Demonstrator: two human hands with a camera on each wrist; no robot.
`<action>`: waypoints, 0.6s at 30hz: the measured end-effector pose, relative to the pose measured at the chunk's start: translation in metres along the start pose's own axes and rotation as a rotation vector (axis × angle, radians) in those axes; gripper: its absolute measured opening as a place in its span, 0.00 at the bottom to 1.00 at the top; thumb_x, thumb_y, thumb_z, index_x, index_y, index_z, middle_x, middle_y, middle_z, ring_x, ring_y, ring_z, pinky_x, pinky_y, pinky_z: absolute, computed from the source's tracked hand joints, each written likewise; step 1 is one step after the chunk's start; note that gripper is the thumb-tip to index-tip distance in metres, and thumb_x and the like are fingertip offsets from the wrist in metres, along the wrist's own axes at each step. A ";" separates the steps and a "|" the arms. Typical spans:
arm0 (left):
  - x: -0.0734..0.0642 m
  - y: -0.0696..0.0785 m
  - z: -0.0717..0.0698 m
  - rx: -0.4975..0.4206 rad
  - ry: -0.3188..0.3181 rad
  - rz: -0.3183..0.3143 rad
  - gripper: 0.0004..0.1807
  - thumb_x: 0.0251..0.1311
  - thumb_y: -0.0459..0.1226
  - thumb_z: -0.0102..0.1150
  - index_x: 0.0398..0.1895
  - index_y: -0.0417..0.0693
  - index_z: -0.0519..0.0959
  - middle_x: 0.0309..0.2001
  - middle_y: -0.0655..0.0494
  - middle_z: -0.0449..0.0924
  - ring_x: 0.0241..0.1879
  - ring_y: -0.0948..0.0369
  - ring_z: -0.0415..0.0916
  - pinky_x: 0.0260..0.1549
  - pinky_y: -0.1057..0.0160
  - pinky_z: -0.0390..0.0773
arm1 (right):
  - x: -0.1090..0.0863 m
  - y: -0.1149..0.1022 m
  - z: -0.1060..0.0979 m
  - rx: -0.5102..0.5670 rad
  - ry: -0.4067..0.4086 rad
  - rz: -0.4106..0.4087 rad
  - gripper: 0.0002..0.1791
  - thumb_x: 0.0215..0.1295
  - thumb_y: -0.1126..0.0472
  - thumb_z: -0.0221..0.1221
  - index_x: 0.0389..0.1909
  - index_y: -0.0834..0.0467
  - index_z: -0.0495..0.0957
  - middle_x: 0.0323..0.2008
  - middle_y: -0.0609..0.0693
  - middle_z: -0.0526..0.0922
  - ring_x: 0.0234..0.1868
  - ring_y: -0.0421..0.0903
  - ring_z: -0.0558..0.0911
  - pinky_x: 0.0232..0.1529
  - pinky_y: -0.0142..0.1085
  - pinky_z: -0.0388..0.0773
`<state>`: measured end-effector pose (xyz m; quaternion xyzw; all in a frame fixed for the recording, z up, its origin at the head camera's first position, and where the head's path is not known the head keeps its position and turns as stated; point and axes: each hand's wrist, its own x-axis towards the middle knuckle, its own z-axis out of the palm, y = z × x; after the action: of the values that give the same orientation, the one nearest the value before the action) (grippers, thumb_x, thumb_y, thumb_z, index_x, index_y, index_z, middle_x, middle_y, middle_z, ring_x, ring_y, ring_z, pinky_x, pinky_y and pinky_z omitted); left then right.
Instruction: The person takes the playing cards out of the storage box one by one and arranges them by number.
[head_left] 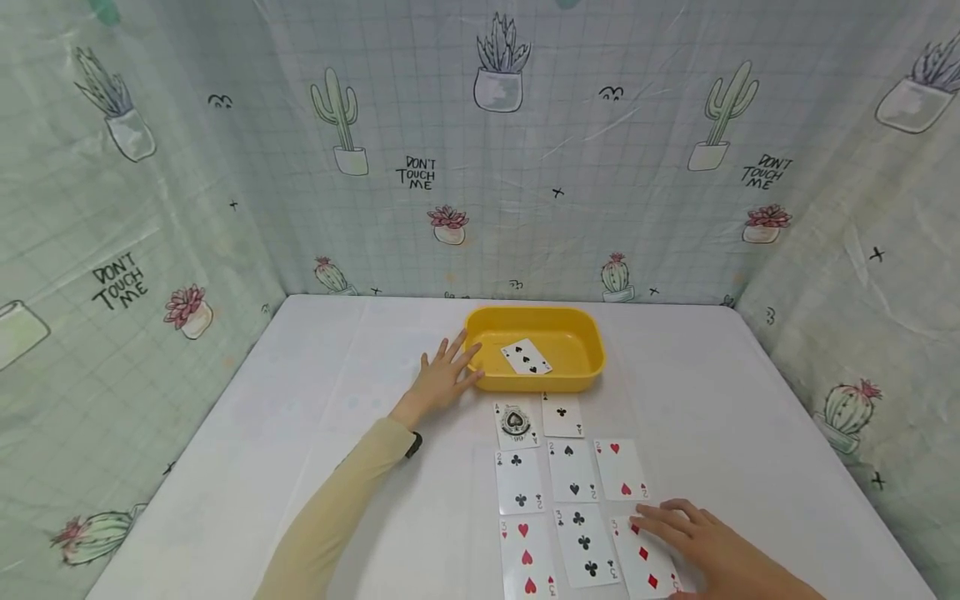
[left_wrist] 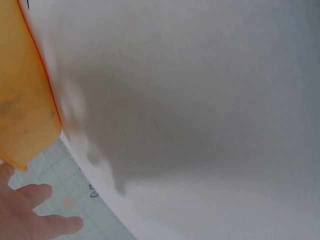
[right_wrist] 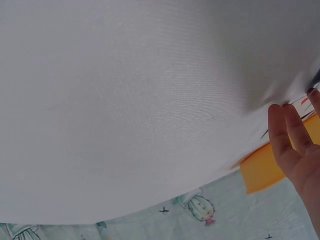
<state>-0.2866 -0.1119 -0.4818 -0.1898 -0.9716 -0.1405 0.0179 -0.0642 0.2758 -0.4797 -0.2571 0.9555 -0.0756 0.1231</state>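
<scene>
A yellow tray (head_left: 535, 383) stands at the back of the table with one black-suited playing card (head_left: 526, 357) lying face up inside. My left hand (head_left: 444, 377) is at the tray's left side, fingers spread, with fingertips at its rim. In the left wrist view, the fingers (left_wrist: 35, 195) show below the tray's corner. My right hand (head_left: 712, 546) rests at the three of diamonds (head_left: 643, 554), fingertips on its upper right part and the thumb near its lower corner. Seen from the right wrist, the fingers (right_wrist: 280, 130) are fairly straight.
Face-up cards form rows in front of the tray: the ace of spades (head_left: 516, 426) and ace of clubs (head_left: 562, 415), then twos such as the two of hearts (head_left: 621, 471), then threes including the three of clubs (head_left: 587, 546). A patterned curtain (head_left: 555, 242) surrounds the white table (head_left: 315, 375).
</scene>
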 end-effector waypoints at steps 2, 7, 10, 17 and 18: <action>0.000 0.000 0.000 -0.005 -0.006 0.001 0.33 0.61 0.60 0.34 0.68 0.65 0.49 0.72 0.59 0.34 0.68 0.42 0.41 0.56 0.31 0.48 | 0.001 0.002 0.001 -0.016 0.012 -0.007 0.43 0.40 0.22 0.46 0.62 0.29 0.54 0.60 0.33 0.62 0.53 0.44 0.66 0.40 0.48 0.77; 0.001 0.000 -0.001 -0.009 -0.017 -0.004 0.33 0.61 0.61 0.33 0.68 0.66 0.48 0.72 0.59 0.33 0.69 0.43 0.40 0.56 0.31 0.48 | 0.004 0.007 0.002 -0.022 -0.003 -0.026 0.42 0.43 0.23 0.46 0.63 0.30 0.53 0.62 0.35 0.62 0.55 0.44 0.65 0.45 0.51 0.74; 0.000 0.000 -0.001 -0.007 -0.011 -0.004 0.33 0.61 0.61 0.34 0.68 0.65 0.49 0.72 0.59 0.33 0.69 0.43 0.41 0.55 0.31 0.48 | 0.006 0.009 0.000 -0.002 -0.014 -0.028 0.43 0.43 0.24 0.48 0.63 0.30 0.52 0.63 0.36 0.61 0.56 0.45 0.64 0.47 0.54 0.72; -0.001 0.002 -0.002 -0.018 -0.013 -0.007 0.33 0.61 0.60 0.34 0.68 0.65 0.49 0.72 0.59 0.33 0.69 0.43 0.40 0.56 0.30 0.48 | 0.010 0.011 0.005 -0.072 0.096 -0.068 0.41 0.45 0.25 0.48 0.63 0.31 0.54 0.62 0.36 0.63 0.56 0.43 0.64 0.46 0.50 0.74; -0.001 0.002 -0.002 -0.016 -0.014 -0.008 0.33 0.61 0.60 0.34 0.68 0.65 0.49 0.72 0.59 0.33 0.69 0.43 0.40 0.56 0.31 0.48 | 0.010 0.012 0.006 -0.094 0.124 -0.080 0.41 0.45 0.25 0.47 0.63 0.32 0.56 0.62 0.37 0.64 0.56 0.43 0.65 0.46 0.49 0.74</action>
<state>-0.2850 -0.1112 -0.4791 -0.1871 -0.9713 -0.1467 0.0088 -0.0767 0.2800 -0.4898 -0.2953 0.9528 -0.0512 0.0481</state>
